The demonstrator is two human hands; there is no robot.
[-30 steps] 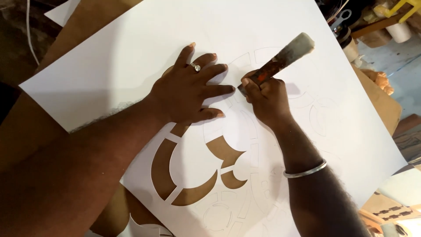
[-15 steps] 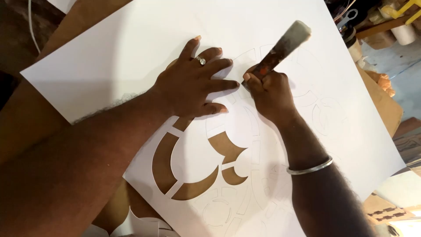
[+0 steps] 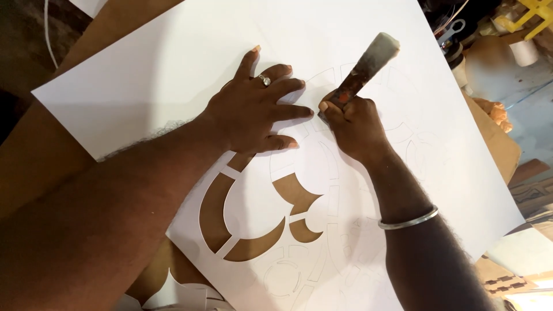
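A large white sheet (image 3: 161, 75) lies on a brown board (image 3: 34, 167), with curved shapes cut out of it near the bottom centre (image 3: 253, 224) and faint pencil lines around them. My left hand (image 3: 256, 112) presses flat on the sheet, fingers spread, a ring on one finger. Just right of its fingertips, my right hand (image 3: 354, 124) grips a cutting tool (image 3: 366, 66) with a worn brown and grey handle that slants up to the right. Its tip meets the sheet at my fingers and is hidden. A metal bangle (image 3: 408, 219) circles my right wrist.
Cluttered things lie beyond the sheet's right edge: scissors (image 3: 452, 29), a white roll (image 3: 524, 53), yellow pieces (image 3: 533, 11), and cardboard scraps (image 3: 507, 282) at the lower right. Cut white paper pieces (image 3: 178, 294) sit at the bottom edge. A thin white cord (image 3: 49, 34) runs at the upper left.
Both hands and the tool have kept their hold and place on the sheet. The view has drifted slightly, so the sheet sits a little lower and further left.
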